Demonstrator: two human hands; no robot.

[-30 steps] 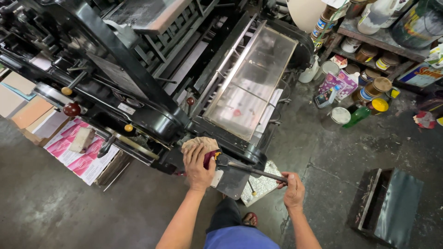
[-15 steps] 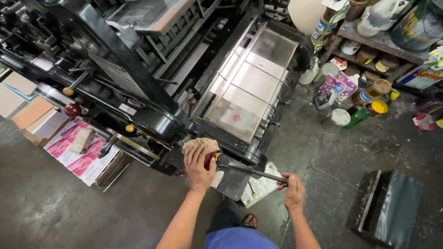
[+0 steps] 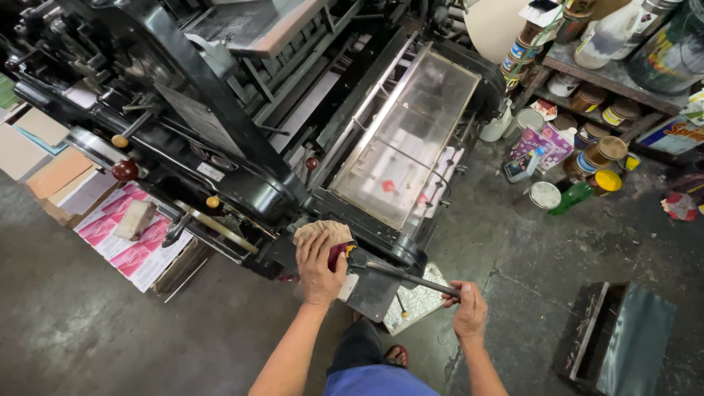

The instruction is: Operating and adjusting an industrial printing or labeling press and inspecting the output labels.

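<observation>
We are pressing a rag (image 3: pixel 323 232) against the press (image 3: pixel 242 139) with our left hand (image 3: pixel 320 265); our right hand (image 3: pixel 469 312) is gripping the lever (image 3: pixel 411 276).

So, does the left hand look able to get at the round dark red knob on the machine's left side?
Probably yes. The left hand rests on a rag, and the dark red knob stands exposed with only floor between, though it looks like a long stretch.

it was a print workshop: a big black cast-iron printing press (image 3: pixel 220 147) stood on stained concrete floor (image 3: pixel 73 330), beside round ink tins (image 3: pixel 598 154) and stacked pink printed sheets (image 3: pixel 128 242)
</observation>
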